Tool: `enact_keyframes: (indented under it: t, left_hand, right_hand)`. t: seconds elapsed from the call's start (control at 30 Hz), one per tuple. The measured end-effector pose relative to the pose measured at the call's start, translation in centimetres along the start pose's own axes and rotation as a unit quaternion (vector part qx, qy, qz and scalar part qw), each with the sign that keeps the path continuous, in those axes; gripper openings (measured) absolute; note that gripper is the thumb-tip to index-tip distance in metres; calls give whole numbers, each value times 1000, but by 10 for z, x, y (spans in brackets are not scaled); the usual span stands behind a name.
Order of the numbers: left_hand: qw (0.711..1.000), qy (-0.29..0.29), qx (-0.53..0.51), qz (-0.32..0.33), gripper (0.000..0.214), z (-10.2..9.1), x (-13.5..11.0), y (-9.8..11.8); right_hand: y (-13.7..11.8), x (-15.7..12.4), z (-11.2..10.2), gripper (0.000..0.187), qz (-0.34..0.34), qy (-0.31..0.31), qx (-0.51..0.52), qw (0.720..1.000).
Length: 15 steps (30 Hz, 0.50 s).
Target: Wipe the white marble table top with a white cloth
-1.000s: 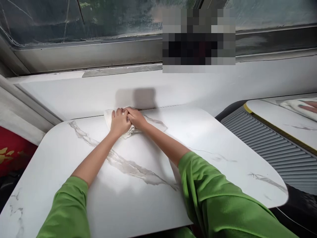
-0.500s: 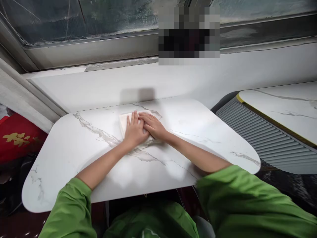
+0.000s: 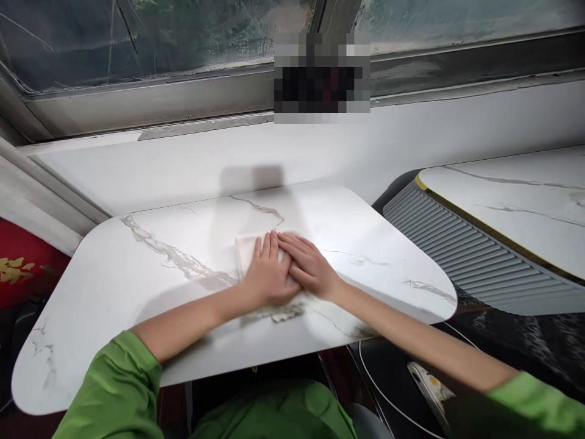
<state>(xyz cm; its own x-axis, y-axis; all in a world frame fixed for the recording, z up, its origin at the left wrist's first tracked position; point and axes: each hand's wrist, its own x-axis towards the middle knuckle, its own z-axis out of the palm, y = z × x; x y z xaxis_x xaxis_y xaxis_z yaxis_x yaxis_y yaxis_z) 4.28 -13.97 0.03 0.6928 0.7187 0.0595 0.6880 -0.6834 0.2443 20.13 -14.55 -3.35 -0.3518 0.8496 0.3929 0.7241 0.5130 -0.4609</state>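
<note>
A white cloth [image 3: 245, 249] lies flat on a white marble-patterned table [image 3: 150, 268]. My left hand [image 3: 266, 274] presses on the cloth with its fingers stretched out flat. My right hand [image 3: 307, 263] lies beside it, also flat, its fingers partly overlapping the left hand's. Most of the cloth is hidden under both hands; only its far-left corner and a frayed near edge show. Both arms wear green sleeves.
A white sill [image 3: 192, 158] and a window frame run behind the table. A grey ribbed panel [image 3: 461, 256] and a second marble table [image 3: 512, 201] stand to the right. A red cushion [image 3: 22, 271] is at the left. A white device with a cable [image 3: 427, 384] lies below the table's right edge.
Both hands have drawn the cloth from the table's far edge toward me, across the middle of the table. The fingers went from curled to flat.
</note>
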Motion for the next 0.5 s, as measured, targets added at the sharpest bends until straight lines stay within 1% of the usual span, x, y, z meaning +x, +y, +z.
enact_keyframes:
  t: [0.1, 0.17, 0.27, 0.3, 0.37, 0.43, 0.5]
  left_hand:
    - [999, 18, 12, -28, 68, -9, 45, -34]
    - [998, 40, 19, -50, 62, -14, 76, -54]
    - [993, 61, 30, -95, 56, -15, 116, -75]
    - [992, 64, 32, -105, 55, -14, 126, -79]
    - [991, 66, 34, -110, 55, -13, 137, -84]
    - [992, 64, 35, -102, 55, -11, 139, -83]
    - [993, 59, 33, -93, 56, -11, 133, -76]
  right_hand:
    - [36, 57, 3, 52, -1, 8, 30, 1000]
    - [58, 95, 4, 48, -1, 16, 84, 996]
    - [81, 139, 3, 45, 42, 34, 152, 987]
    - [85, 148, 3, 45, 65, 42, 163, 984]
    - [90, 157, 4, 45, 100, 54, 170, 979]
    - [90, 155, 4, 45, 102, 61, 163, 980]
    - [89, 144, 3, 46, 80, 64, 144, 984]
